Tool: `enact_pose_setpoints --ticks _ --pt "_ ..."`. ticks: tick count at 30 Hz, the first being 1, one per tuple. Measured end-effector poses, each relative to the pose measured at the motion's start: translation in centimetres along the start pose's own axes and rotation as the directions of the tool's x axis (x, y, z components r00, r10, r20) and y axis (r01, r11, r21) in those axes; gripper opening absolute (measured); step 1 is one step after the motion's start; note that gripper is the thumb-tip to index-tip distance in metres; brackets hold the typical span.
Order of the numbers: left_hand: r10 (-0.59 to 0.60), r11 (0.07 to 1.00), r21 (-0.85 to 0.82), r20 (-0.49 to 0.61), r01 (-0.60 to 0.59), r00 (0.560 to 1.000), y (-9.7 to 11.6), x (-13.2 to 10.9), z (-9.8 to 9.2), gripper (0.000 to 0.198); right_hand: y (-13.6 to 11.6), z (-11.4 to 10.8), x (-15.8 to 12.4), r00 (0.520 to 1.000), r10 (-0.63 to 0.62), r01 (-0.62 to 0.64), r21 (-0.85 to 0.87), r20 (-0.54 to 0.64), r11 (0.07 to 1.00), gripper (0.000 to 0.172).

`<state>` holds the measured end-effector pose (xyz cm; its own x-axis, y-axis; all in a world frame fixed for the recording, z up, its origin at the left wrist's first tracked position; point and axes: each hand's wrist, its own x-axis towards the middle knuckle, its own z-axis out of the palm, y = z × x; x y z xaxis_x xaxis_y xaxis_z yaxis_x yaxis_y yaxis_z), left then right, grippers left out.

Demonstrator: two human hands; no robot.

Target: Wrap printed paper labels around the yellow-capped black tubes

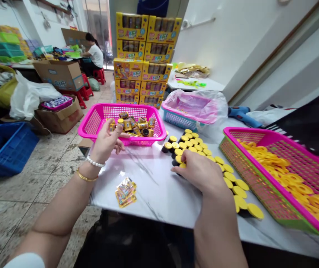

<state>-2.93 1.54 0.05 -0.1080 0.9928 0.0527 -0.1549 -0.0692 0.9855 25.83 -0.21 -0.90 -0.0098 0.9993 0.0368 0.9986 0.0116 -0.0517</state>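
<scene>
My left hand (107, 142) is raised at the rim of a pink basket (92, 124), fingers pinched on a small yellow-capped black container (120, 122). Several labelled containers (137, 126) lie inside the basket. My right hand (201, 172) rests on the marble table (153, 186), fingers closed on a yellow-capped container (179, 161) at the near end of a cluster of several such containers (195, 145). A small stack of printed labels (125, 191) lies on the table between my arms.
A pink and green tray (296, 167) of yellow rings sits at right. A blue basket lined with pink plastic (193, 109) and a blue tool (241, 114) stand behind. Stacked yellow cartons (142, 59), floor boxes, a blue crate (3, 147) and a seated person (93, 56) are beyond.
</scene>
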Motion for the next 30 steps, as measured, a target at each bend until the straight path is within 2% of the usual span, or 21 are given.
enact_pose_setpoints --ticks 4,7,8,10,11,13,15,17,21,23,25,27,28,30 --pt "0.087 0.957 0.268 0.088 -0.107 0.992 -0.3 -2.8 -0.8 0.039 -0.2 0.0 -0.5 0.995 -0.082 0.087 -0.100 0.049 0.991 0.026" --pt "0.100 0.790 0.566 0.261 -0.236 0.960 -1.5 -6.3 -1.9 0.017 -0.1 0.0 -0.6 0.996 -0.038 0.048 -0.128 0.080 0.991 0.020" --pt "0.091 0.709 0.644 0.320 -0.287 0.943 -2.1 -7.3 -2.3 0.013 -0.2 0.0 -0.7 0.996 -0.021 0.031 -0.123 0.085 0.992 0.020" --pt "0.086 0.562 0.737 0.400 -0.375 0.913 -3.5 -8.8 -2.9 0.018 -0.5 -0.1 -0.9 0.997 -0.015 0.020 -0.079 0.070 0.997 0.021" --pt "0.086 0.514 0.758 0.420 -0.402 0.903 -4.1 -9.2 -3.1 0.020 -0.8 -0.1 -1.0 0.998 -0.037 0.039 -0.048 0.048 0.998 0.021" --pt "0.092 0.475 0.771 0.436 -0.425 0.895 -5.1 -9.4 -3.2 0.018 -1.8 -0.1 -1.3 0.992 -0.124 0.125 0.004 -0.029 0.992 0.020" --pt "0.096 0.488 0.769 0.423 -0.413 0.901 -5.6 -9.1 -3.0 0.011 -3.0 0.2 -1.6 0.969 -0.231 0.233 0.013 -0.089 0.972 0.017" --pt "0.096 0.544 0.752 0.384 -0.371 0.918 -5.7 -8.6 -2.7 0.007 -4.1 0.7 -1.6 0.949 -0.301 0.302 -0.002 -0.091 0.953 0.015" --pt "0.107 0.764 0.608 0.211 -0.216 0.972 -4.7 -7.5 -1.8 0.007 -4.6 1.9 -0.9 0.941 -0.328 0.330 0.009 -0.086 0.944 0.019" --pt "0.141 0.855 0.482 0.138 -0.190 0.980 -4.0 -7.0 -1.3 0.008 -4.4 2.1 -0.7 0.922 -0.320 0.338 0.049 -0.218 0.940 0.024" --pt "0.188 0.913 0.355 0.071 -0.201 0.980 -3.5 -6.6 -0.6 0.008 -4.4 2.1 -0.9 0.853 -0.283 0.389 0.173 -0.439 0.905 0.025" --pt "0.219 0.944 0.250 0.005 -0.213 0.976 -3.2 -6.6 0.4 0.011 -4.9 1.9 -1.3 0.777 -0.209 0.494 0.368 -0.594 0.788 0.026" --pt "0.227 0.954 0.205 -0.027 -0.217 0.974 -3.2 -6.7 1.0 0.012 -5.3 1.8 -1.7 0.772 -0.187 0.539 0.469 -0.607 0.700 0.029" --pt "0.243 0.963 0.137 -0.073 -0.232 0.967 -3.2 -7.2 2.2 0.013 -6.3 1.8 -2.2 0.826 -0.214 0.549 0.657 -0.521 0.517 0.030"
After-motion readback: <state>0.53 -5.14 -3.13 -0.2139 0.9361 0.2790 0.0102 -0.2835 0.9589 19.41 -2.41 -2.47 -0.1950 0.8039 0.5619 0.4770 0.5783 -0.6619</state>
